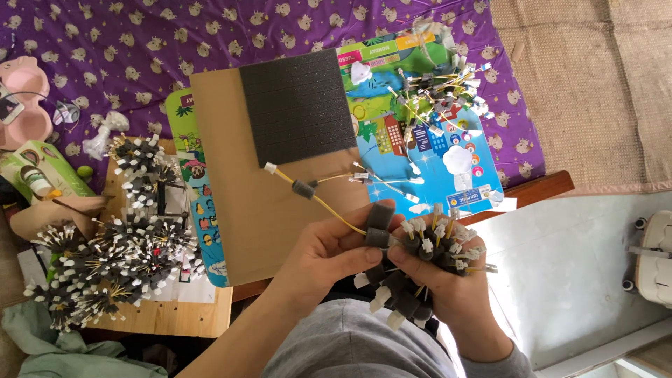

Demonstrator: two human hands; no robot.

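In the head view, the right hand (448, 283) is closed tight around a thick bundle of cables (420, 269), yellow wires with white plugs and small dark foam blocks threaded on them, held just below the near edge of the cardboard sheet (245, 203). The left hand (332, 248) pinches one foam block (378, 236) between thumb and fingertips, with a single yellow cable (315, 196) trailing from it up across the cardboard toward the black foam pad (297, 105) lying on the sheet's far end. The bundle looks overfull for one grip, so I judge a few cables could slide out and drop into the lap if the right hand eases. The trailing cable carries a second block (303, 189); a sharp pull could drag its plug across the cardboard or snag the loose cables (385, 180) just right of the sheet. A further loose heap (434, 84) lies beyond, on a colourful board, and finished bunches (112, 259) crowd the table (175, 318) left of the cardboard, near enough that an elbow could tangle them.
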